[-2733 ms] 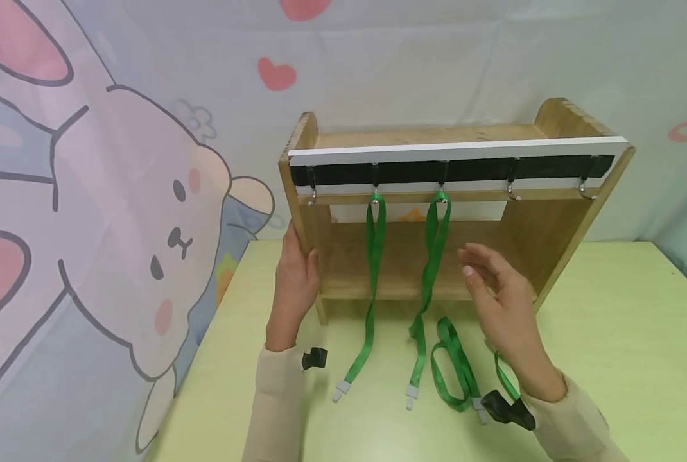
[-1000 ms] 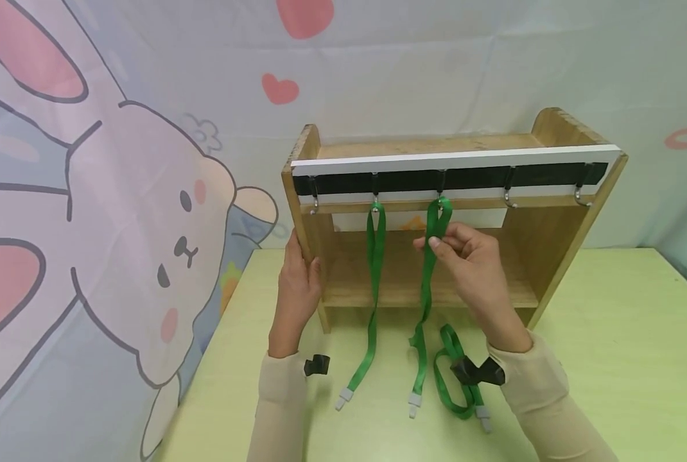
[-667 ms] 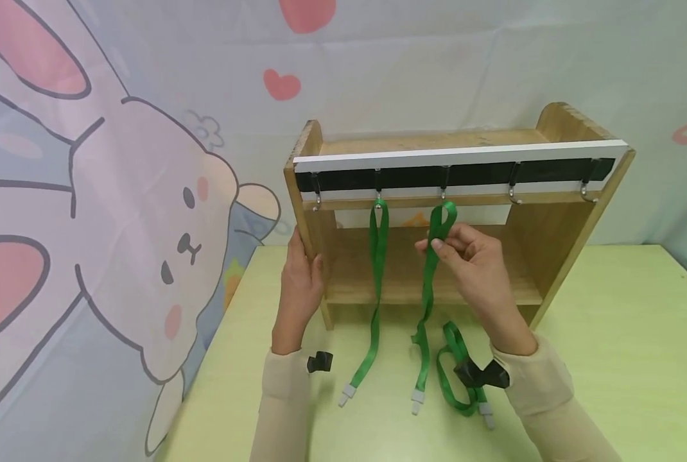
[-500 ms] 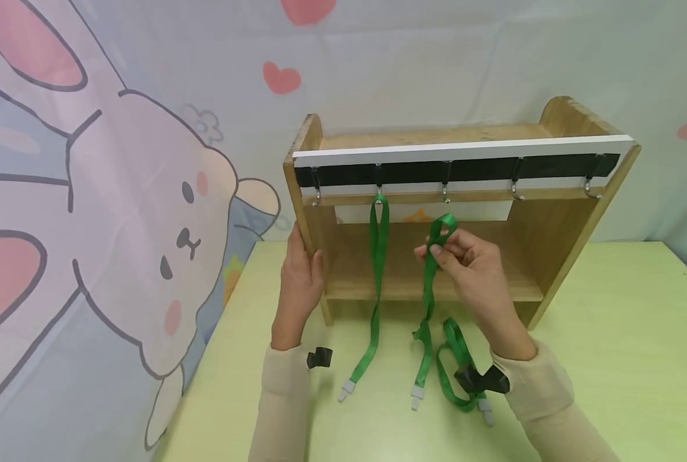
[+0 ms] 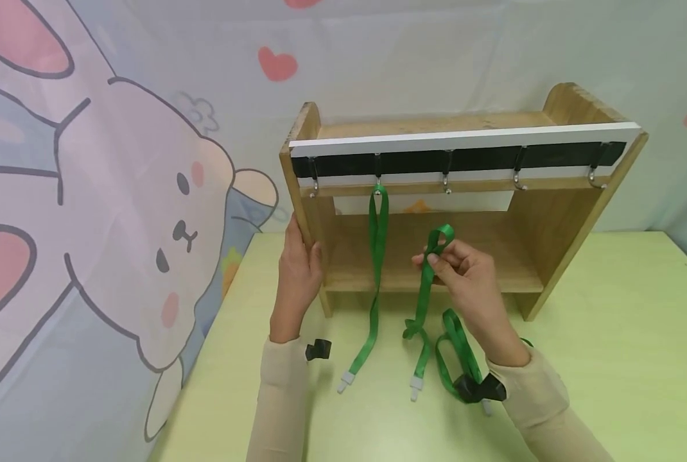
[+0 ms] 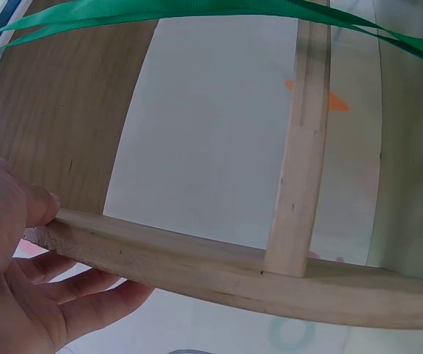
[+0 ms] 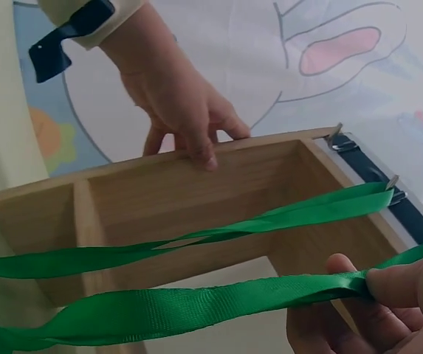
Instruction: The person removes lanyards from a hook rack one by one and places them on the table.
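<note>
My right hand pinches a green lanyard between thumb and fingers, just below its top loop. The lanyard's loop is below and apart from the middle hook; its grey clip hangs lowest, over the table. A second green lanyard hangs from the hook to the left. At the left side panel of the wooden shelf, my left hand grips the edge. In the left wrist view its thumb lies on one face of the panel and its fingers on the other.
A folded green lanyard lies on the light green table, partly behind the black wrist mount. A bit of green strap shows beside the right wrist. The hook rail has further hooks at right. A printed cloth stands behind.
My right hand reached in from the right, took hold of the lanyard on the middle hook, lifted it off and lowered it. My left hand stayed on the shelf side.
</note>
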Motion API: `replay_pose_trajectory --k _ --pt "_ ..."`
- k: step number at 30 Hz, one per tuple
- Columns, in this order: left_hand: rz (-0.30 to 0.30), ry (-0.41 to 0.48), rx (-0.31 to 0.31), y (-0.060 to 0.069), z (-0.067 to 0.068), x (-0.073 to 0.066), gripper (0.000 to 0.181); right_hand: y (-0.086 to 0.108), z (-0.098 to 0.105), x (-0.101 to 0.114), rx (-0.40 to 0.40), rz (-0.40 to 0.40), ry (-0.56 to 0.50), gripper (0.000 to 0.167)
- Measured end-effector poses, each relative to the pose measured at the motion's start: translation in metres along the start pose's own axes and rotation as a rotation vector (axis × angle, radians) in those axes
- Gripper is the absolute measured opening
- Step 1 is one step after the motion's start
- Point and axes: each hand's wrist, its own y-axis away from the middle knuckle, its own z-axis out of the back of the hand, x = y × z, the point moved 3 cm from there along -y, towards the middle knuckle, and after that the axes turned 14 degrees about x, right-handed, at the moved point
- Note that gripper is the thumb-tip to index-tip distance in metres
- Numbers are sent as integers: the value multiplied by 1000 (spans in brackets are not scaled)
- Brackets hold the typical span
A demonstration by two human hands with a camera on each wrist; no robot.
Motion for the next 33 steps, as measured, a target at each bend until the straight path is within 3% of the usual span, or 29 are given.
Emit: replay_pose_trajectory --k 11,18,33 --pt "7 6 10 -1 -3 4 59 17 0 -30 -11 -107 -18 21" --pt "14 0 -1 -2 0 3 60 23 -8 -43 -28 -179 -81 21" --pt "18 8 -10 -1 1 1 60 41 -22 -72 17 -337 -79 20"
